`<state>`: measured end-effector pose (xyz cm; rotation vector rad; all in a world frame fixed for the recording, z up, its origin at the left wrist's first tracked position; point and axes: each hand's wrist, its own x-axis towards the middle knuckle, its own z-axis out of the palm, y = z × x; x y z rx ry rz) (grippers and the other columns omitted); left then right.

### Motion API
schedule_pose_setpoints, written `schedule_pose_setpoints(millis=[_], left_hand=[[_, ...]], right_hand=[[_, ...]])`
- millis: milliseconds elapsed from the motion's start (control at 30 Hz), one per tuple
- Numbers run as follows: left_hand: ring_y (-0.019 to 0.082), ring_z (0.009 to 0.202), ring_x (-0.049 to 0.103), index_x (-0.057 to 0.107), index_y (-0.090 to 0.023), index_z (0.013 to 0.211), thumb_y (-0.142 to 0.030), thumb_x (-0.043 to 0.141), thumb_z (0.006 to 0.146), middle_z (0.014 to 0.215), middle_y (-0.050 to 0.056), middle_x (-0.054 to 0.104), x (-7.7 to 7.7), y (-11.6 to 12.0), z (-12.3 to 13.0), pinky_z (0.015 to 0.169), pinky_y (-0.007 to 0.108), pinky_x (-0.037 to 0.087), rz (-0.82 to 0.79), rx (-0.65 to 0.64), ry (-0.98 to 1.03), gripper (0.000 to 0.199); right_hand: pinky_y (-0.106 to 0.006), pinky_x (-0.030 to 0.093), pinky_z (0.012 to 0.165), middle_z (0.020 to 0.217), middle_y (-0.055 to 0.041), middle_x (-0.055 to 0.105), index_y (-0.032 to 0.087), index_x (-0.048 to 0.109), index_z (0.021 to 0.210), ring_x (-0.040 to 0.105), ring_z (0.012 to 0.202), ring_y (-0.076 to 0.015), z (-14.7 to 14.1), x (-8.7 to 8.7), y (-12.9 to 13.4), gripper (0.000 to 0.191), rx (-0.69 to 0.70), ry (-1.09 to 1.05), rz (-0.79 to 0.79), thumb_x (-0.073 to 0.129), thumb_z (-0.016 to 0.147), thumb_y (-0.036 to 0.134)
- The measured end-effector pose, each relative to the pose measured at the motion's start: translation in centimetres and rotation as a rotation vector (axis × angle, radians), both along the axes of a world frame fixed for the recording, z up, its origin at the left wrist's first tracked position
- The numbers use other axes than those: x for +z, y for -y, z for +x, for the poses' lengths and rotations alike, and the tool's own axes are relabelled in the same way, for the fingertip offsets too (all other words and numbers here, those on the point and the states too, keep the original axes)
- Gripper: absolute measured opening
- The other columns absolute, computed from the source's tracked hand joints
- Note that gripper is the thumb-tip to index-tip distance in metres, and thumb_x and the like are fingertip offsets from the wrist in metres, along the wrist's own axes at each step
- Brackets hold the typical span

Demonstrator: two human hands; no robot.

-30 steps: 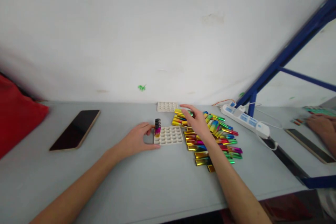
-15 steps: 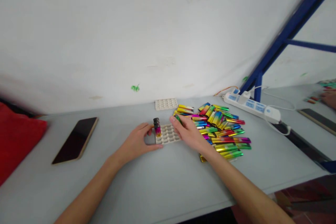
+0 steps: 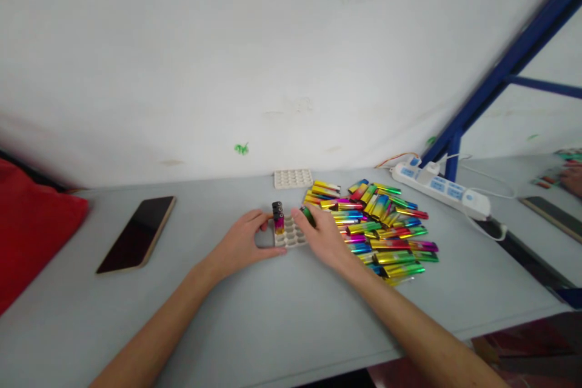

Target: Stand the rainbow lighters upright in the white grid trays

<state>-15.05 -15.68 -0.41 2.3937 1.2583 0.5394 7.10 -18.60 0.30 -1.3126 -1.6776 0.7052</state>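
Note:
A pale tray with rows of holes (image 3: 291,234) lies on the table before me. Several lighters with black tops and purple-gold bodies (image 3: 279,224) stand upright in its left column. My left hand (image 3: 244,239) steadies the tray's left end, its thumb along the near edge and its fingers beside the standing lighters. Pinched in my right hand (image 3: 324,235) is a green lighter (image 3: 308,214), held over the tray's right part, which the hand partly hides. Right of that hand spreads a loose pile of shiny multicoloured lighters (image 3: 382,206).
A second pale tray (image 3: 293,179) lies by the wall. To the left are a dark phone (image 3: 137,234) and a red cloth-like item (image 3: 34,224). A white power strip (image 3: 441,190) with cables sits near a blue metal frame (image 3: 477,100). Another person's hand (image 3: 571,179) shows at far right.
The view has shifted slightly, moving the scene a little to the right. My right hand has moved slightly left over the tray with the green lighter. My left hand stays at the tray.

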Motion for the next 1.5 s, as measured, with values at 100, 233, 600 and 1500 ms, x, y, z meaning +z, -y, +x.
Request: schedule_pose_setpoints(millis=[100,233,600,1500], left_hand=[[0.026,0.088,0.063,0.066,-0.021,0.097,-0.072,0.080,0.074,0.094,0.004,0.066,-0.1,0.0,0.0,0.084,0.037,0.051,0.005,-0.005,0.003,0.058],[0.025,0.088,0.062,0.065,-0.021,0.097,-0.069,0.082,0.075,0.095,0.003,0.065,-0.1,0.0,0.0,0.083,0.036,0.049,-0.003,-0.006,0.006,0.055],[0.026,0.090,0.062,0.065,-0.021,0.094,-0.065,0.084,0.074,0.096,0.004,0.064,-0.2,0.2,0.1,0.082,0.036,0.048,-0.008,-0.009,0.024,0.052],[0.028,0.085,0.068,0.067,-0.024,0.093,-0.072,0.079,0.070,0.092,0.006,0.071,-0.5,-0.7,0.0,0.081,0.041,0.057,0.040,0.032,0.034,0.054]], right_hand=[[-0.028,0.037,0.066,0.072,0.0022,0.056,0.025,0.049,0.081,0.052,0.069,-0.0169,0.1,0.2,0.3,0.037,0.039,0.057,0.032,0.044,0.109,0.048],[-0.030,0.042,0.076,0.087,-0.0049,0.064,0.023,0.053,0.080,0.058,0.084,-0.0201,0.5,0.6,0.7,0.042,0.111,0.237,0.196,0.042,0.112,0.048],[-0.028,0.042,0.070,0.081,-0.0043,0.072,0.022,0.063,0.089,0.068,0.076,-0.0193,1.0,-0.2,0.5,0.040,0.164,0.332,0.152,0.044,0.113,0.049],[-0.029,0.044,0.079,0.084,-0.0050,0.074,0.019,0.069,0.087,0.067,0.080,-0.0180,4.6,1.8,-1.3,0.039,-0.081,0.534,0.270,0.047,0.113,0.037]])
